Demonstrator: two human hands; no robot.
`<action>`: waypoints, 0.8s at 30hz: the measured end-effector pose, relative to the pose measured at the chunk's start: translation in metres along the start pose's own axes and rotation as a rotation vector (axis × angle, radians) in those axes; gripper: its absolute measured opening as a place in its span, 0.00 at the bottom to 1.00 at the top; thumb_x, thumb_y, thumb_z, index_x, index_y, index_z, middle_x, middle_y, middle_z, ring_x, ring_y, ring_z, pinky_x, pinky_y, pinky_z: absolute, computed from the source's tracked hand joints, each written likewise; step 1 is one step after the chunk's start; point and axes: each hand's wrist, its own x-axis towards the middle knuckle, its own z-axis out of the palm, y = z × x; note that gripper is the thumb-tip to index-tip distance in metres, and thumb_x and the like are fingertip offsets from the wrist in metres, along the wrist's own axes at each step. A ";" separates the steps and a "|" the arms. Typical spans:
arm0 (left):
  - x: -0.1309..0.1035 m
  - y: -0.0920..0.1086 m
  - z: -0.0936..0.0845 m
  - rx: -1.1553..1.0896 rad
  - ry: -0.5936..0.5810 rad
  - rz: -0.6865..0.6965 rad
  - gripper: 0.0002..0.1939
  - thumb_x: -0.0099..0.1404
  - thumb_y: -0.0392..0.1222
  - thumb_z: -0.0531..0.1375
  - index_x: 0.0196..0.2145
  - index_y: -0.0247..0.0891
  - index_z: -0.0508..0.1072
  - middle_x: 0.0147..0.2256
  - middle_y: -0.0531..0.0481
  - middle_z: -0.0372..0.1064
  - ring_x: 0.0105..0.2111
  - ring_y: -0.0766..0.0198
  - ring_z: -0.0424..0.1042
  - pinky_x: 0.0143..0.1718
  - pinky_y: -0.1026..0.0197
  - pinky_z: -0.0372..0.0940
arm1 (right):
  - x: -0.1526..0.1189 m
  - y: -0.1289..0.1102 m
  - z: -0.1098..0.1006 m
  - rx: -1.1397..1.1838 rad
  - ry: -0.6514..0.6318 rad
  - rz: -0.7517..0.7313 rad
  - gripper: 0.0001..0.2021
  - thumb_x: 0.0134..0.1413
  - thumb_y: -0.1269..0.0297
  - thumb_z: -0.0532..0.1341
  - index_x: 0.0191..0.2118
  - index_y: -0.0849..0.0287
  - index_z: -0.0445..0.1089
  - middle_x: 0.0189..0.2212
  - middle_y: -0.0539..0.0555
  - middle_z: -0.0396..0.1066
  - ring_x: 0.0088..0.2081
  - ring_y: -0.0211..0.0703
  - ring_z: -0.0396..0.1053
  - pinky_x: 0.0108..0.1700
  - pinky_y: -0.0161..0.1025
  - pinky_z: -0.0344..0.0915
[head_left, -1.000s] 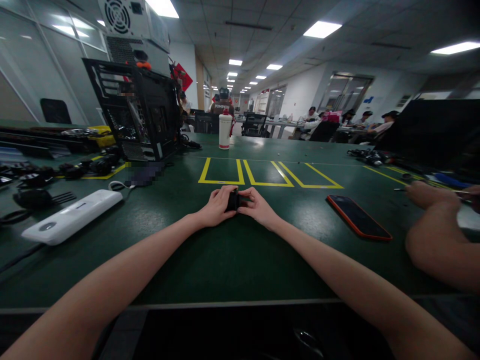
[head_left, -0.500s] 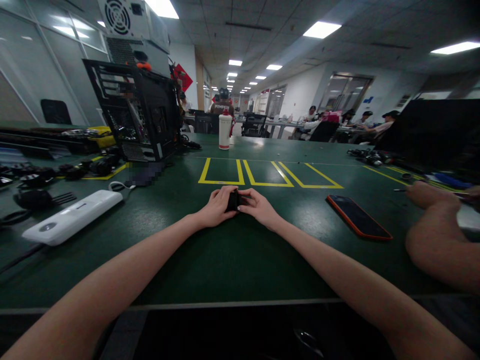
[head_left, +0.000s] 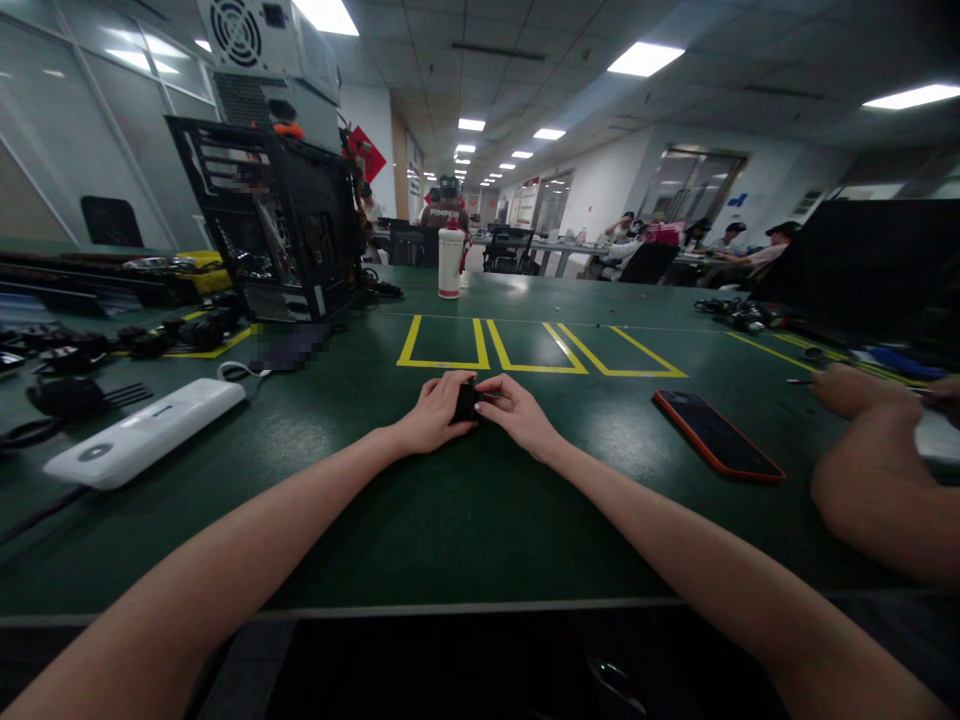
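A small black block-like object (head_left: pixel 466 401) rests between my hands on the green table (head_left: pixel 450 540); its exact kind I cannot make out. My left hand (head_left: pixel 433 415) is wrapped around its left side, fingers over the top and thumb at the near side. On the right, my right hand (head_left: pixel 516 414) pinches at the object's right edge with thumb and fingertips. Whatever small part may lie in that pinch is too small to see. Just beyond my hands are yellow tape outlines (head_left: pixel 442 364) on the tabletop.
An orange-edged phone (head_left: pixel 718 436) lies to the right, near another person's arm (head_left: pixel 874 470). A white power strip (head_left: pixel 146 433) is at left, below an open computer case (head_left: pixel 300 225). Further back stands a white cup (head_left: pixel 449 262). Cables (head_left: pixel 739 314) lie at the right.
My right thumb and fingers have shifted slightly at the black object's right edge. My left hand keeps its hold, and the object stays in place.
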 end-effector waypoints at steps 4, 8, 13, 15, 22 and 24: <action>0.000 -0.001 0.001 -0.008 0.000 0.001 0.32 0.54 0.42 0.56 0.53 0.41 0.45 0.50 0.42 0.52 0.52 0.54 0.53 0.52 0.46 0.48 | 0.000 0.003 -0.002 0.013 -0.013 0.044 0.18 0.41 0.69 0.61 0.42 0.58 0.60 0.44 0.54 0.63 0.48 0.42 0.62 0.53 0.46 0.57; 0.000 -0.002 0.001 0.000 0.000 0.002 0.32 0.54 0.41 0.56 0.53 0.41 0.45 0.50 0.42 0.51 0.52 0.54 0.52 0.52 0.47 0.47 | -0.002 0.005 -0.002 0.040 -0.045 0.018 0.18 0.39 0.72 0.62 0.39 0.57 0.60 0.42 0.51 0.62 0.45 0.40 0.64 0.51 0.45 0.59; 0.000 -0.001 0.001 0.010 -0.001 -0.004 0.31 0.54 0.42 0.56 0.53 0.40 0.45 0.50 0.43 0.51 0.52 0.54 0.53 0.52 0.47 0.48 | -0.002 0.004 -0.001 0.001 -0.034 0.007 0.15 0.40 0.69 0.62 0.38 0.57 0.60 0.40 0.50 0.61 0.43 0.38 0.64 0.50 0.43 0.60; 0.000 -0.001 0.001 0.010 0.004 -0.007 0.31 0.54 0.43 0.56 0.52 0.41 0.45 0.50 0.43 0.51 0.52 0.54 0.53 0.52 0.47 0.48 | -0.001 0.004 0.000 -0.006 -0.010 0.016 0.12 0.43 0.65 0.60 0.37 0.57 0.60 0.39 0.51 0.62 0.42 0.38 0.64 0.49 0.43 0.61; 0.000 0.000 0.002 0.000 0.005 -0.004 0.32 0.54 0.42 0.57 0.52 0.41 0.45 0.50 0.43 0.52 0.52 0.54 0.53 0.52 0.47 0.47 | 0.002 0.004 -0.002 -0.024 0.004 0.018 0.16 0.42 0.67 0.61 0.41 0.57 0.61 0.41 0.53 0.63 0.45 0.40 0.63 0.51 0.44 0.58; 0.000 -0.001 0.001 0.001 0.001 0.001 0.32 0.54 0.42 0.56 0.52 0.41 0.45 0.50 0.42 0.52 0.52 0.54 0.53 0.52 0.47 0.48 | 0.001 0.004 -0.002 -0.006 -0.036 0.032 0.18 0.42 0.68 0.60 0.43 0.57 0.60 0.43 0.54 0.63 0.47 0.42 0.63 0.51 0.45 0.58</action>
